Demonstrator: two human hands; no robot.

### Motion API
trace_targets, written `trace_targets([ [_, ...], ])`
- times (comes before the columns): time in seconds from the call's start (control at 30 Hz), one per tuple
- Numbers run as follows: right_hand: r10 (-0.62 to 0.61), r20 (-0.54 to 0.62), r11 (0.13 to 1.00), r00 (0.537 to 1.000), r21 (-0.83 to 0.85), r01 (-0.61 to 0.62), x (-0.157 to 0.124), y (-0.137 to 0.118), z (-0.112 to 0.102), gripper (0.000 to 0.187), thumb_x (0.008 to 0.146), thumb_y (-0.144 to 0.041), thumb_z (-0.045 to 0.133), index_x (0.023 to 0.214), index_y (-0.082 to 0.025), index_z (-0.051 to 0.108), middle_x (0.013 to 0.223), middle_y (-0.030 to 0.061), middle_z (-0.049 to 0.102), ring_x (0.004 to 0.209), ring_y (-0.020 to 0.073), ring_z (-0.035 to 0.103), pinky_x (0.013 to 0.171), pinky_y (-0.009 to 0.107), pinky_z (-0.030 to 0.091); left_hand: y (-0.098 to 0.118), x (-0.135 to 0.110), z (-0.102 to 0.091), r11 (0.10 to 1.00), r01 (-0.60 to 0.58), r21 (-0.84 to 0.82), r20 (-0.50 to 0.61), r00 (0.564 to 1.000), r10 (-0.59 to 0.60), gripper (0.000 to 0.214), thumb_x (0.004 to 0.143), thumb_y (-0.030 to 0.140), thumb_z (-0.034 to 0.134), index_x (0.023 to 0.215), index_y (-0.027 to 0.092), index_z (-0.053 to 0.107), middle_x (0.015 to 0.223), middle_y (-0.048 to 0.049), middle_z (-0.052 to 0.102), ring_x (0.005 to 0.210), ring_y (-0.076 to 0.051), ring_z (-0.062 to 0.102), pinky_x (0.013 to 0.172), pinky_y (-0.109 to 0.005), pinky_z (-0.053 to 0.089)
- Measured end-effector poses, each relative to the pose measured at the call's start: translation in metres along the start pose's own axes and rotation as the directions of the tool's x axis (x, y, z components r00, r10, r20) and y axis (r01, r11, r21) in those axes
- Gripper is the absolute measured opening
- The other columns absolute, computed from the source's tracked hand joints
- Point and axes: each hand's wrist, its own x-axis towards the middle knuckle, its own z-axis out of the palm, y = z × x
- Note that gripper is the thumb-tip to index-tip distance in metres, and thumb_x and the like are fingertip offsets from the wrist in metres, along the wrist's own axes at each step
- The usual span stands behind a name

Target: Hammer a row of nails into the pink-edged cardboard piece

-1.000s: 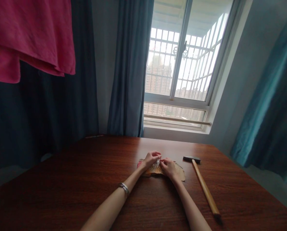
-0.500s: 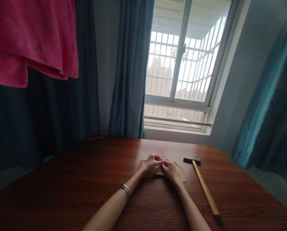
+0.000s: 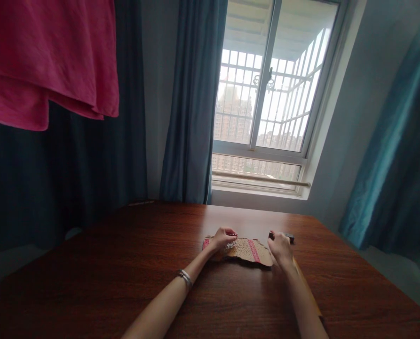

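Observation:
My left hand (image 3: 224, 238) is closed in a pinch above the left part of a piece of cardboard (image 3: 244, 252). Something small and dark red shows at its fingertips, too small to name. The cardboard lies flat, dotted with holes and crossed by pink strips. Beneath the left fingers glint small silvery bits (image 3: 231, 245) that I cannot make out clearly. At the right, my right hand (image 3: 280, 246) closes round the hammer (image 3: 305, 286) just below its black head. That hand and forearm cover part of the wooden handle, and the hammer lies on the table.
A brown wooden table (image 3: 153, 268) spreads around the hands. Behind it are a barred window (image 3: 259, 103) and a blue curtain (image 3: 192, 103). A pink cloth (image 3: 54, 61) hangs at the upper left, with another curtain (image 3: 382, 141) on the right.
My right hand has left the fingers of my left hand and moved right to the hammer, uncovering the cardboard's right part and its pink strip. My left hand stays almost in place.

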Motion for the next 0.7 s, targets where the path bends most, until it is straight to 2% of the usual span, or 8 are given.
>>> trace_targets([
  [0.03, 0.111, -0.021, 0.981, 0.994, -0.157, -0.113, -0.003, 0.008, -0.011, 0.042, 0.073, -0.021, 0.048, 0.112, -0.01, 0.058, 0.104, 0.024, 0.06, 0.102, 0.0344, 0.055, 0.084, 0.047, 0.039, 0.001, -0.001, 0.0, 1.0, 0.001, -0.005, 0.001, 1.0, -0.001, 0.027, 0.063, 0.03, 0.062, 0.078, 0.01, 0.069, 0.075, -0.0076, 0.068, 0.071, -0.018, 0.06, 0.06, -0.024, 0.044],
  [0.1, 0.281, -0.035, 0.893, 0.959, -0.357, -0.275, -0.011, 0.023, -0.025, 0.046, 0.074, -0.026, 0.049, 0.118, -0.011, 0.052, 0.108, 0.0269, 0.056, 0.101, 0.0371, 0.055, 0.075, 0.047, 0.042, 0.003, -0.001, -0.001, 1.0, 0.001, -0.007, 0.002, 1.0, -0.001, 0.027, 0.063, 0.03, 0.062, 0.078, 0.009, 0.07, 0.075, -0.0077, 0.068, 0.071, -0.018, 0.06, 0.061, -0.024, 0.044],
  [0.17, 0.39, 0.013, 0.822, 0.921, -0.456, -0.341, -0.021, 0.035, -0.032, 0.048, 0.074, -0.031, 0.051, 0.118, -0.012, 0.049, 0.109, 0.028, 0.054, 0.098, 0.0375, 0.056, 0.07, 0.045, 0.043, 0.004, -0.002, -0.001, 1.0, -0.003, 0.001, 0.004, 1.0, 0.003, 0.027, 0.063, 0.031, 0.061, 0.077, 0.01, 0.07, 0.074, -0.0074, 0.068, 0.071, -0.017, 0.06, 0.061, -0.024, 0.043],
  [0.23, 0.443, 0.101, 0.816, 0.891, -0.456, -0.355, -0.03, 0.042, -0.034, 0.044, 0.073, -0.031, 0.051, 0.113, -0.011, 0.052, 0.108, 0.0284, 0.054, 0.097, 0.0377, 0.057, 0.07, 0.046, 0.043, 0.005, -0.002, -0.001, 1.0, -0.008, 0.014, 0.003, 1.0, 0.008, 0.027, 0.063, 0.03, 0.061, 0.077, 0.01, 0.07, 0.074, -0.0072, 0.068, 0.07, -0.017, 0.06, 0.061, -0.024, 0.043],
  [0.33, 0.449, 0.193, 0.857, 0.872, -0.369, -0.36, -0.034, 0.047, -0.034, 0.032, 0.073, -0.023, 0.048, 0.1, -0.011, 0.059, 0.106, 0.0265, 0.057, 0.099, 0.0371, 0.057, 0.075, 0.047, 0.041, 0.006, -0.001, -0.001, 0.999, -0.013, 0.049, -0.011, 1.0, 0.013, 0.027, 0.063, 0.03, 0.06, 0.077, 0.01, 0.071, 0.073, -0.0068, 0.068, 0.069, -0.017, 0.06, 0.061, -0.024, 0.042],
  [0.5, 0.391, 0.209, 0.919, 0.896, -0.148, -0.366, -0.026, 0.044, -0.032, 0.021, 0.071, -0.021, 0.046, 0.085, -0.016, 0.062, 0.087, 0.0168, 0.065, 0.091, 0.0303, 0.061, 0.075, 0.041, 0.043, 0.006, -0.001, -0.001, 0.998, -0.011, 0.065, -0.008, 1.0, 0.011, 0.028, 0.063, 0.031, 0.06, 0.078, 0.01, 0.071, 0.073, -0.0069, 0.069, 0.069, -0.018, 0.06, 0.06, -0.024, 0.042],
  [0.6, 0.355, 0.239, 0.914, 0.904, 0.117, -0.389, -0.022, 0.038, -0.028, 0.012, 0.071, -0.023, 0.048, 0.069, -0.017, 0.058, 0.06, 0.0072, 0.058, 0.065, 0.0225, 0.062, 0.058, 0.033, 0.046, 0.006, -0.002, -0.001, 0.998, -0.01, 0.056, -0.008, 1.0, 0.011, 0.028, 0.063, 0.03, 0.059, 0.078, 0.01, 0.071, 0.074, -0.0073, 0.069, 0.07, -0.018, 0.06, 0.061, -0.024, 0.042],
  [0.7, 0.316, 0.296, 0.846, 0.901, 0.343, -0.409, -0.022, 0.027, -0.03, 0.018, 0.075, -0.03, 0.047, 0.063, -0.017, 0.052, 0.051, -0.0009, 0.048, 0.04, 0.0105, 0.048, 0.04, 0.023, 0.038, 0.006, -0.002, -0.001, 0.998, -0.002, 0.062, -0.009, 1.0, 0.003, 0.027, 0.064, 0.03, 0.059, 0.077, 0.01, 0.071, 0.075, -0.0071, 0.069, 0.07, -0.018, 0.06, 0.06, -0.024, 0.042],
])
